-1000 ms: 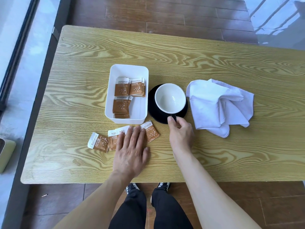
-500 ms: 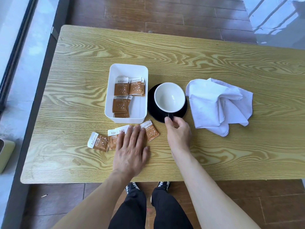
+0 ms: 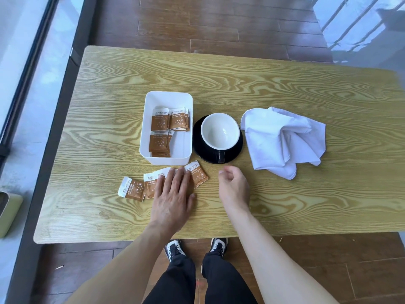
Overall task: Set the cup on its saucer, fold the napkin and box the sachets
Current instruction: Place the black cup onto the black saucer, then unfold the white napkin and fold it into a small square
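A cup (image 3: 219, 131), white inside and black outside, stands on its black saucer (image 3: 198, 144) at the table's middle, handle toward me. Left of it a white box (image 3: 166, 96) holds several brown sachets (image 3: 160, 121). More brown sachets (image 3: 131, 189) lie loose on the table in front of the box. My left hand (image 3: 173, 194) rests flat, fingers spread, on some of them. My right hand (image 3: 234, 185) hovers just in front of the saucer, fingers loosely curled, holding nothing. A crumpled white napkin (image 3: 282, 139) lies right of the saucer.
The wooden table (image 3: 285, 205) has its near edge just above my legs and shoes. A pale green object (image 3: 8, 213) sits on the floor at the far left. A window frame runs along the left side.
My right hand has let go of the cup's handle and drawn back toward me. The left hand has stayed on the loose sachets.
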